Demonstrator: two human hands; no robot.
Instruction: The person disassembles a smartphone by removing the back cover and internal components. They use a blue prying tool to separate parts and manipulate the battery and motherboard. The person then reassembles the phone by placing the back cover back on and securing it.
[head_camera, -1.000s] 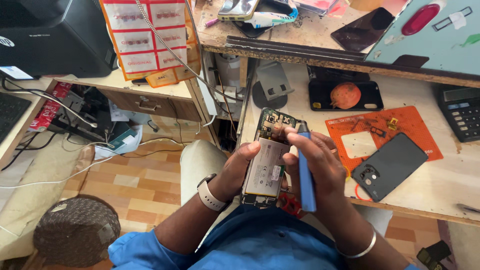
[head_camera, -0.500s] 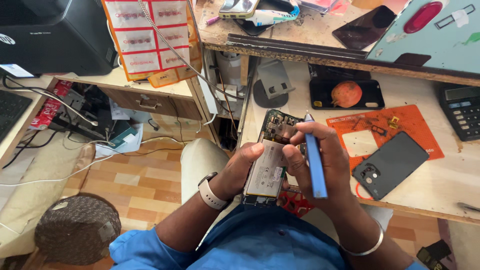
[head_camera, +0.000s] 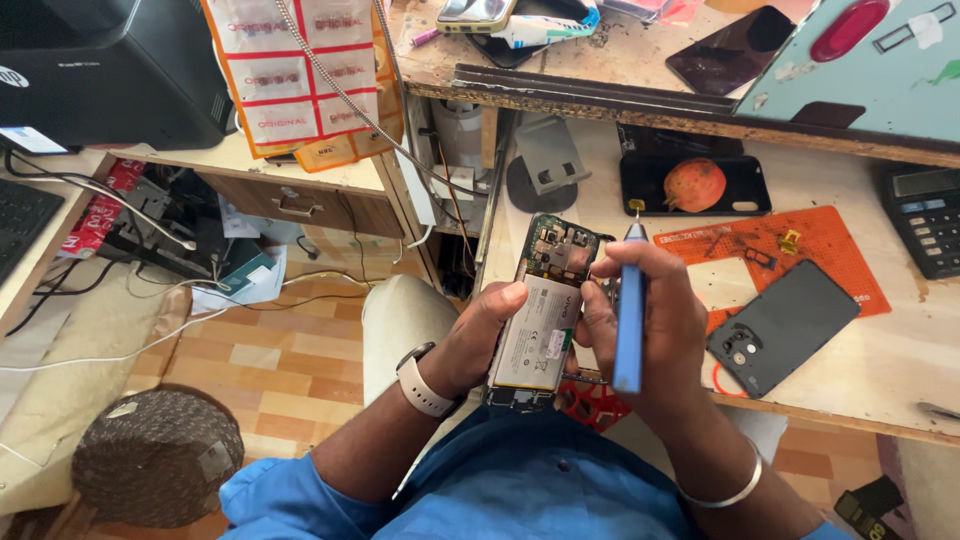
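The left hand (head_camera: 475, 335) stays clamped around the opened phone (head_camera: 540, 315), held just off the bench's (head_camera: 880, 390) near edge. The right hand (head_camera: 650, 320), closed on the blue screwdriver (head_camera: 630, 310), has swung it more upright beside the phone than a moment ago.

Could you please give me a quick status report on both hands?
Left hand grips opened smartphone with exposed white battery. Right hand steadies it, holding blue pen-shaped screwdriver. Nothing obstructing.
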